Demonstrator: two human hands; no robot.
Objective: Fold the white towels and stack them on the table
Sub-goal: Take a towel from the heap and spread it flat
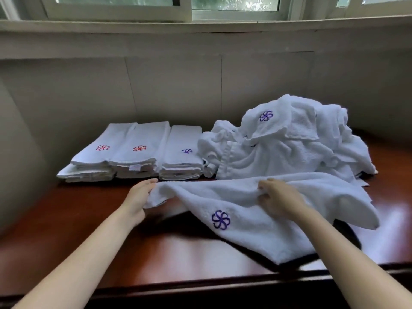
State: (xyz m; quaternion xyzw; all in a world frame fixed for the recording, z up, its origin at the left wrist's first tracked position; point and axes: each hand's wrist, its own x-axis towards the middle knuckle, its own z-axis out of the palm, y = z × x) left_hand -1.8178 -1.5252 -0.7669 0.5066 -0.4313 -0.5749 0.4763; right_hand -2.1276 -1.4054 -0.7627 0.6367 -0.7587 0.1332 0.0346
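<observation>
Gripping a white towel point(263, 210) along its upper edge, both hands hold it partly lifted above the dark wooden table point(93, 221). The left hand point(139, 197) pinches one corner; the right hand point(278, 197) curls into the cloth further along. Behind, three folded stacks point(138, 155) sit beside a rumpled pile of towels point(289, 141) under the window point(234, 5).

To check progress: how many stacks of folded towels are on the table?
3, side by side at the back left of the table: the left stack and middle stack, red logos on top, and the right stack, purple logo, beside the unfolded pile, which may hide more.
</observation>
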